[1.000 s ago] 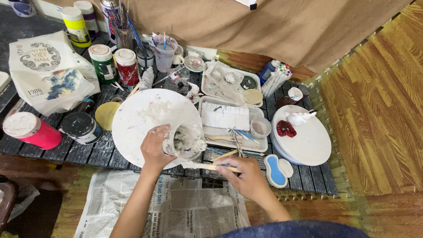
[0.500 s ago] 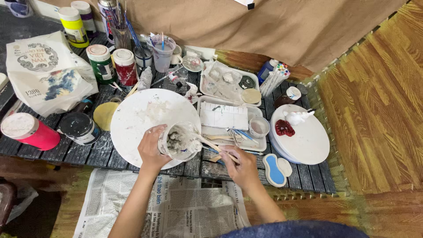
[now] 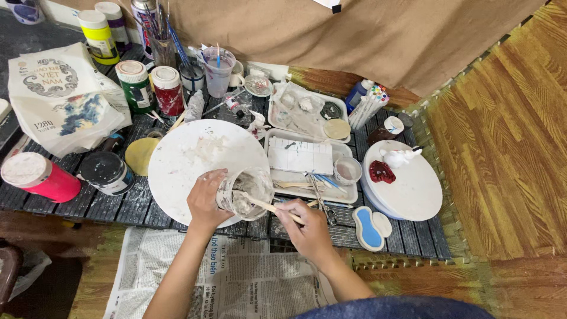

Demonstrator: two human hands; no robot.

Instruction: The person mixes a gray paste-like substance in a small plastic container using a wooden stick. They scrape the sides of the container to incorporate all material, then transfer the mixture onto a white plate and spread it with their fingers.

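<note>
Overhead, a dark slatted table [image 3: 71, 204] stands on a wood floor [image 3: 508, 147], its far edge against a brown paper backdrop [image 3: 354, 35]; newspaper [image 3: 236, 277] lies along the near edge. Paint jars, brush cups and trays crowd the surface, so open room remains only on the large white round palette [image 3: 189, 159] and on the round white plate [image 3: 407, 189] at right. Left hand [image 3: 204, 201], grip wrapped around a clear plastic jar [image 3: 245, 192] tilted over the palette's near rim. Right hand [image 3: 307, 227], grip pinched on a wooden stick [image 3: 269, 207] whose tip sits inside the jar's whitish contents.
</note>
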